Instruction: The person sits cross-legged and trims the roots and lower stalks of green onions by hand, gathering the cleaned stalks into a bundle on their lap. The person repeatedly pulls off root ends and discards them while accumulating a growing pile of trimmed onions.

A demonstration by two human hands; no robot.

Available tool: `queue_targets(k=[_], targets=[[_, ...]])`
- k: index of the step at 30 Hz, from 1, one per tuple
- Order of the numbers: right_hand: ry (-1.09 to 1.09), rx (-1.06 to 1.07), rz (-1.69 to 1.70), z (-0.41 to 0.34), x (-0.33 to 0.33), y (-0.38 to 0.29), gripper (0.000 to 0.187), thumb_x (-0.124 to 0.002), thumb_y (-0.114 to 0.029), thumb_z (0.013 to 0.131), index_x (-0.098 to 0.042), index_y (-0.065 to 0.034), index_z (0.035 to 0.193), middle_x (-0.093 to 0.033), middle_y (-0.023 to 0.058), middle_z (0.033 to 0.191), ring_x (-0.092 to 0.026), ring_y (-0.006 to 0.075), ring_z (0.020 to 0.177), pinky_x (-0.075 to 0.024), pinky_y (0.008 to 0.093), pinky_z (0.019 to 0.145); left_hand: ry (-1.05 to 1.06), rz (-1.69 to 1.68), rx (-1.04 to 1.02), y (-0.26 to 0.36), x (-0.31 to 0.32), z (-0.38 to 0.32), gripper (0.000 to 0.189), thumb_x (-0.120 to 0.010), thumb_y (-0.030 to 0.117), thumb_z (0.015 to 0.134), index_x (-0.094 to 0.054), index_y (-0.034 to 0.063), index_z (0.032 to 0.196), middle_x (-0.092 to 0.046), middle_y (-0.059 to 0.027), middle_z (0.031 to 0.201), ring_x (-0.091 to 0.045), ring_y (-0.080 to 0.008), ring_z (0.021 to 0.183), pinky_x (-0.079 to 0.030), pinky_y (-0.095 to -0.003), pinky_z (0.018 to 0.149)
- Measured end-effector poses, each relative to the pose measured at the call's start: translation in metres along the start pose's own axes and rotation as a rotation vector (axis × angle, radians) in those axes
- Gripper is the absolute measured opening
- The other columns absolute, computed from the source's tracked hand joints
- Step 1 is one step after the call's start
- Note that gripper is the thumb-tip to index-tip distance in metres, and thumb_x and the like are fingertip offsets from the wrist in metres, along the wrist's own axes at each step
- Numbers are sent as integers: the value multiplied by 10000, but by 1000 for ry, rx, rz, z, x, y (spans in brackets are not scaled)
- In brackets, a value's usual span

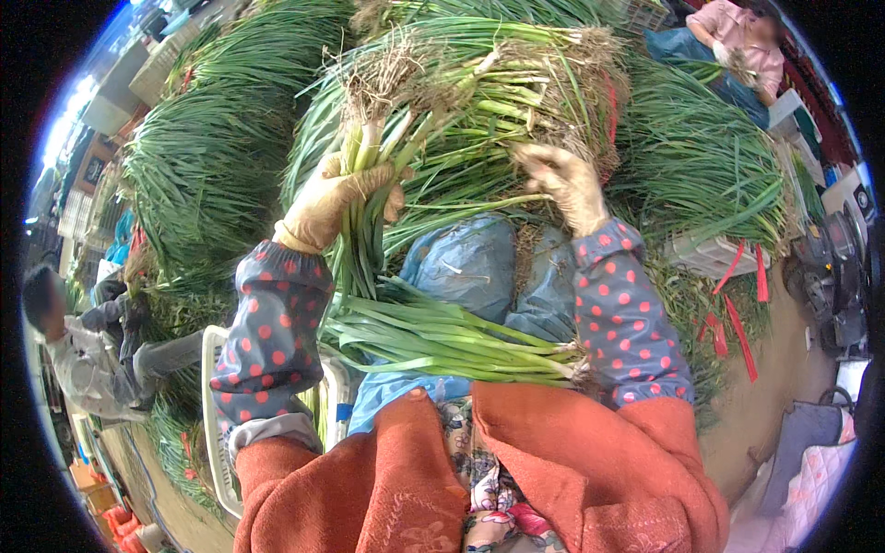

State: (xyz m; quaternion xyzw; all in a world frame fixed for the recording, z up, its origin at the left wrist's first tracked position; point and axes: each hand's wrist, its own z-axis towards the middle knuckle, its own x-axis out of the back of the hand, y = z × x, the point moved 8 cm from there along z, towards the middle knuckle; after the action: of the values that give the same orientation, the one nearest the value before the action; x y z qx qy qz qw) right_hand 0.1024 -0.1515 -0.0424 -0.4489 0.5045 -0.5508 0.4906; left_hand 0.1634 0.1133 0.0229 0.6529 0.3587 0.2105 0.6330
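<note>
My left hand [339,200], in a tan glove, grips a bunch of green onions [370,148] with the roots up and the leaves hanging down. Motion blurs my right hand [560,181], also gloved; its fingers look apart beside the root ends of a large heap of green onions [498,110]. One pale stalk end lies just under that hand, and I see nothing clearly held in it. A smaller bunch of green onions [456,342] lies across my lap, roots to the right. Between it and the heap is blue plastic sheeting [463,259].
Green onion stacks flank me on the left [200,152] and right [698,159]. A white plastic crate [216,415] stands by my left elbow. Red ties [740,339] hang at right. One person [97,345] sits at left; another person [740,41] handles onions at upper right.
</note>
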Motion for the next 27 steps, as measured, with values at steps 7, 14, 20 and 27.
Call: queue_targets(k=[7, 14, 20, 27], targets=[[-237, -10, 341, 8, -100, -43, 389, -660, -98, 853, -557, 29, 1205, -676, 76, 929, -629, 149, 730, -504, 246, 631, -64, -2, 56, -13, -25, 9, 292, -689, 151, 859, -585, -36, 1058, -631, -80, 739, -611, -164, 599, -504, -278, 555], [417, 127, 191, -1, 102, 3, 249, -580, -209, 911, -675, -13, 1032, -685, 80, 881, -599, 106, 675, -533, 262, 653, -5, 34, 63, -18, 2, 5, 291, -686, 113, 860, -559, -27, 1081, -634, -85, 784, -622, -163, 607, -532, -281, 566], [545, 408, -1048, -43, 67, -71, 198, -627, -87, 882, -675, -95, 1074, -678, 85, 1010, -647, 218, 958, -503, 297, 850, 64, -96, 97, -25, -6, 15, 306, -656, 81, 878, -543, -36, 1137, -631, -104, 884, -637, -180, 720, -561, -289, 654], [76, 919, -1034, -36, -93, -102, 451, -684, -210, 783, -592, -169, 1222, -591, 55, 1122, -625, 237, 806, -522, 365, 701, -61, -21, 117, -35, -30, 28, 262, -679, 131, 857, -603, -4, 1069, -669, -86, 881, -653, -172, 722, -531, -288, 651]])
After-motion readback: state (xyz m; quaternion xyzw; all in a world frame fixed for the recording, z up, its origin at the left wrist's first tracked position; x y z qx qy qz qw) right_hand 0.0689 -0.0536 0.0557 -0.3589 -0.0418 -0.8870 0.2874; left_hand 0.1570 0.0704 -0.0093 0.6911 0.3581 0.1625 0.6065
